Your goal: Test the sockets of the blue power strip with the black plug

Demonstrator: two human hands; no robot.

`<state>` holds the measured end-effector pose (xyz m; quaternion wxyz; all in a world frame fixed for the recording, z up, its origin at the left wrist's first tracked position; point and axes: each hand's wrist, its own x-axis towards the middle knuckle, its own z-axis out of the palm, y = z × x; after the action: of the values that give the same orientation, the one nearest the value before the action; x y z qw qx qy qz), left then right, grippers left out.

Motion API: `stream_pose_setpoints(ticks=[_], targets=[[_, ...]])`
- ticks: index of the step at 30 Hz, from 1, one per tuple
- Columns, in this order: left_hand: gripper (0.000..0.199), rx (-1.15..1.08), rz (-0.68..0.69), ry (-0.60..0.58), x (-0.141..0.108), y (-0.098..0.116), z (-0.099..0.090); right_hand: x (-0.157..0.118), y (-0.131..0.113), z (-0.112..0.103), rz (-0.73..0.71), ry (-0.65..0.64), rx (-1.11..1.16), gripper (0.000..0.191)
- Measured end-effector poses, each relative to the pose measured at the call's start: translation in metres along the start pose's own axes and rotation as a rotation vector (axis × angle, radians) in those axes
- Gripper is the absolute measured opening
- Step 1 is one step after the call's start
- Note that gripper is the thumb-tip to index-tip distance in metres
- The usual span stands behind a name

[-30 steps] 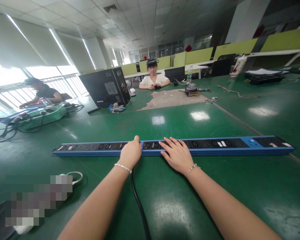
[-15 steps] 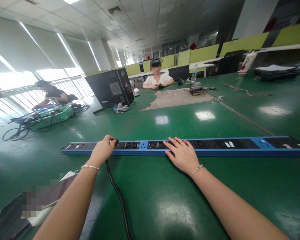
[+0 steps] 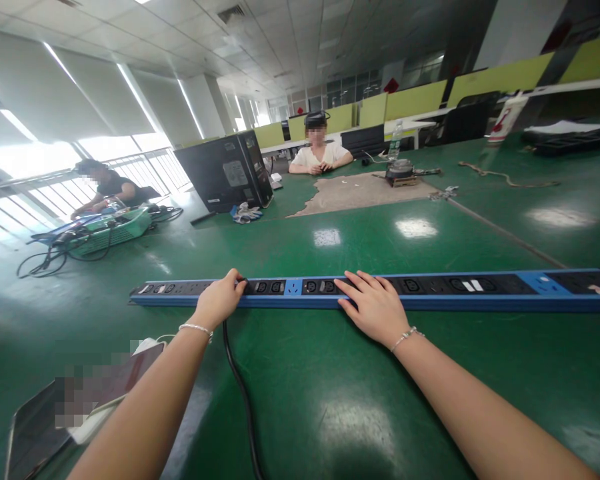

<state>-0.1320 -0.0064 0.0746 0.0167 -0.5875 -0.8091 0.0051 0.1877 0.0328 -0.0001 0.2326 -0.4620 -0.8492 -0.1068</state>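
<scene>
A long blue and black power strip [image 3: 294, 287] lies crosswise on the green table [image 3: 300, 367], its sockets facing up. My left hand [image 3: 220, 297] is closed on a black plug at the strip's left part; most of the plug is hidden by the fingers. From beneath that hand a black cable [image 3: 245, 400] runs down to the bottom edge. My right hand [image 3: 373, 303] rests on the strip right of its middle, fingers spread and holding nothing.
At the lower left lie a phone and a tablet [image 3: 35, 427]. Beyond the strip are a green basket [image 3: 113, 232] with cables, a black computer case [image 3: 223, 172], gloves [image 3: 247, 213] and a bottle [image 3: 395, 140]. Two people [image 3: 320, 155] sit across the table.
The view has shifted slightly, so the strip and both hands appear a little further right. The plug shows less above my left hand and looks lower against the strip.
</scene>
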Motion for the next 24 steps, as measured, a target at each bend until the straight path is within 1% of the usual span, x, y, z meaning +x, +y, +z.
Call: stream_pose_setpoints(ticks=[5,10,15,20,24], targets=[[0.031,0.057,-0.023,-0.012,-0.004,0.009,0.001,0.000,0.001,0.001,0.004,0.014,-0.006,0.038],[0.031,0.061,-0.043,0.046,-0.013,0.015,0.007,-0.001,-0.005,0.003,0.013,0.009,-0.018,0.038],[0.028,0.011,-0.061,0.048,-0.015,0.021,0.010,-0.001,-0.016,0.005,-0.062,-0.004,-0.007,0.041],[0.027,-0.078,-0.067,0.073,-0.014,0.017,0.010,0.000,-0.015,0.007,-0.077,0.009,-0.003,0.040],[0.030,-0.110,-0.078,0.118,-0.018,0.014,0.016,0.000,-0.013,0.009,-0.081,0.021,-0.013,0.039]])
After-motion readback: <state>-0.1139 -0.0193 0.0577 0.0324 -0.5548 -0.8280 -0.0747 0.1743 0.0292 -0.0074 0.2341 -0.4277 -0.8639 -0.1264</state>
